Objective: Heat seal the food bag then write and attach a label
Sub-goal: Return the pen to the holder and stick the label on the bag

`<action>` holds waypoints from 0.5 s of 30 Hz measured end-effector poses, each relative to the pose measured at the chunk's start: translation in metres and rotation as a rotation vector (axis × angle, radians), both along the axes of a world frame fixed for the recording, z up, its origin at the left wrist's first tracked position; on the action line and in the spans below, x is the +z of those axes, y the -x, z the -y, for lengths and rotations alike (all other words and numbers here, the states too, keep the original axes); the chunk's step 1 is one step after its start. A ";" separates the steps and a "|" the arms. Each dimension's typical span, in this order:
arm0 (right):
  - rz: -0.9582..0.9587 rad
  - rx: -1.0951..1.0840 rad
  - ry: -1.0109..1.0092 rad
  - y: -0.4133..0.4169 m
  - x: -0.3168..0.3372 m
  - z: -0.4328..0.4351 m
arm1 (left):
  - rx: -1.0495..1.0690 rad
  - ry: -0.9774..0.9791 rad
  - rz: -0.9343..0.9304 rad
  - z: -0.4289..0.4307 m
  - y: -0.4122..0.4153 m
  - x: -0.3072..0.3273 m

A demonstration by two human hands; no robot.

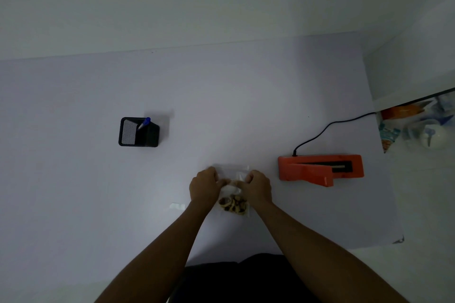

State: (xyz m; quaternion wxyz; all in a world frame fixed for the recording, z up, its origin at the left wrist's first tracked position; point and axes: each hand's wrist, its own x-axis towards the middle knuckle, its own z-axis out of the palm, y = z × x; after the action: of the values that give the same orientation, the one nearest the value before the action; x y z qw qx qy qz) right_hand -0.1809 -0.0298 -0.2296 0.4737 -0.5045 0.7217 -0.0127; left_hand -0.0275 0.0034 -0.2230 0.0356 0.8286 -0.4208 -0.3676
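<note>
A clear plastic food bag [234, 204] with brown and pale snack pieces lies on the white table in front of me. My left hand [205, 186] and my right hand [257, 186] both pinch the bag's upper part, fingers curled, thumbs meeting near the middle. The bag's open top edge [231, 168] sticks out beyond my fingers. An orange heat sealer [320, 170] sits to the right, its lid raised. A small white label [177, 206] lies on the table just left of my left wrist. A blue pen [144, 122] stands in a black mesh holder [139, 132] at the left.
The sealer's black cord [327, 128] runs back right off the table [246, 110]. Past the table's right edge lies a heap of packets and plastic bags [418, 125]. A white wall rises behind the table.
</note>
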 end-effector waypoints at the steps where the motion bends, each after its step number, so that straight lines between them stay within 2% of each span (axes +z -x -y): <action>1: -0.005 -0.007 0.003 0.001 -0.001 -0.001 | 0.000 -0.002 0.003 0.000 0.000 0.001; 12: 0.023 -0.041 -0.006 0.005 0.003 -0.005 | -0.068 -0.050 -0.032 0.002 -0.007 0.004; 15: -0.023 -0.017 0.013 0.000 0.003 -0.010 | -0.099 -0.042 -0.033 0.003 -0.003 0.007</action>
State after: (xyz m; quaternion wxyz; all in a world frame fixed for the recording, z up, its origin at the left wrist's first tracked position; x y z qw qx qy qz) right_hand -0.1813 -0.0201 -0.2270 0.4618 -0.5016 0.7313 -0.0154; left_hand -0.0242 0.0007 -0.2159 0.0067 0.8011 -0.4529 -0.3913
